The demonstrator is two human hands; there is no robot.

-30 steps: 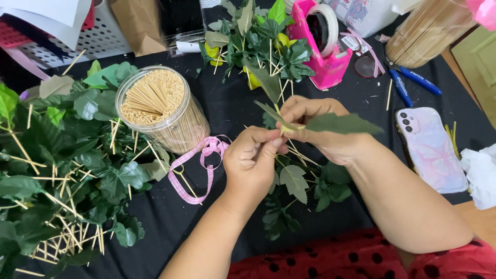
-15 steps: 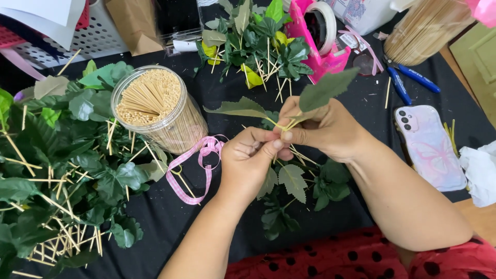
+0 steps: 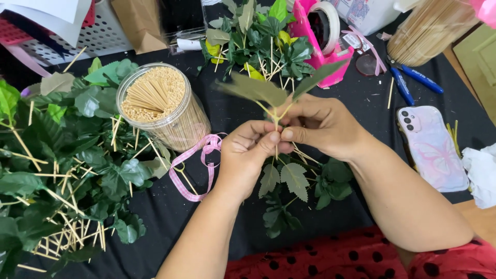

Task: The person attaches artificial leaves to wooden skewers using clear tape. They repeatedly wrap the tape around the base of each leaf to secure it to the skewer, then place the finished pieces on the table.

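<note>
My left hand and my right hand meet above a black cloth, both pinching the stem of an artificial leaf sprig where a thin wooden stick runs down between the fingers. Two green leaves fan up and outward from the pinch. Loose artificial leaves lie on the cloth right under the hands. A clear jar of wooden sticks stands left of my left hand, with a pink checked ribbon beside it.
A big heap of leaves on sticks fills the left side. More leaves lie at the back by a pink tape dispenser. Blue pens, a phone, white tissue and a stick bundle sit at the right.
The sprig has turned from lying sideways to pointing up, its leaves now spread above the hands. Both hands stayed pinched together at the stem.
</note>
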